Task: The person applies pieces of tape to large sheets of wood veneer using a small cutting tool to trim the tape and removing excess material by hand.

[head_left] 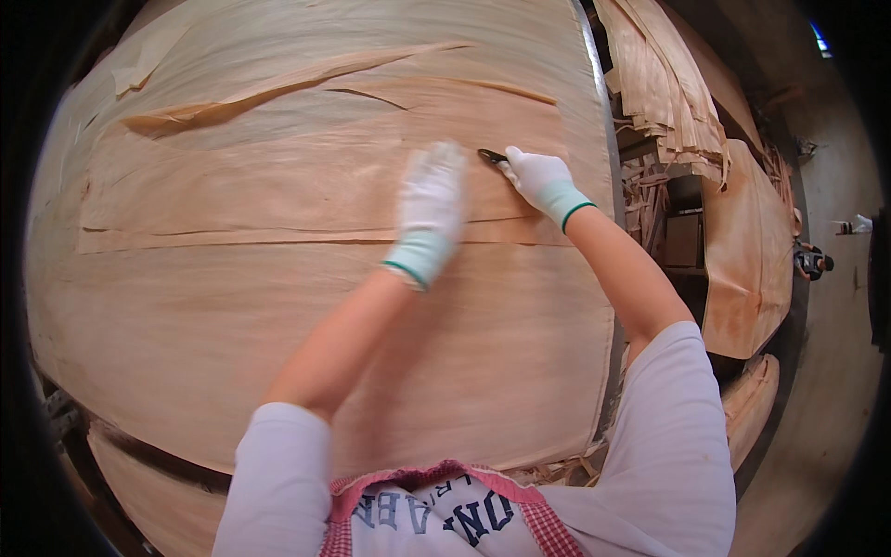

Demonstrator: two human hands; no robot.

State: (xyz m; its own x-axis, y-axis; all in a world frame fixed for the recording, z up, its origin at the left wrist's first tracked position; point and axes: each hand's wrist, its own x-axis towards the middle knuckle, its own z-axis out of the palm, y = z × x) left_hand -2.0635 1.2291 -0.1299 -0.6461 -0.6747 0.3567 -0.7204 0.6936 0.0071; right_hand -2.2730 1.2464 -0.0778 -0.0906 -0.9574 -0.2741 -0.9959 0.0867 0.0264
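A large sheet of pale wood veneer (306, 316) covers the work surface, and a narrower, tan veneer piece (251, 190) lies across its upper part. My left hand (432, 190), in a white glove with a green-edged cuff, is over this piece; motion blurs it, but its fingers look stretched out and hold nothing. To its right, my gloved right hand (540, 176) is closed around a short, dark, knife-like tool (492, 157), whose end points left over the veneer piece. The far edge of the piece is split, with a curled strip (297, 85) beyond it.
A metal edge (599, 74) borders the sheet on the right. Past it hang layered veneer strips (664, 84), with a bent veneer sheet (747, 251) lower down. A small torn scrap (144, 63) lies far left. Another person (813, 262) is in the distance at far right.
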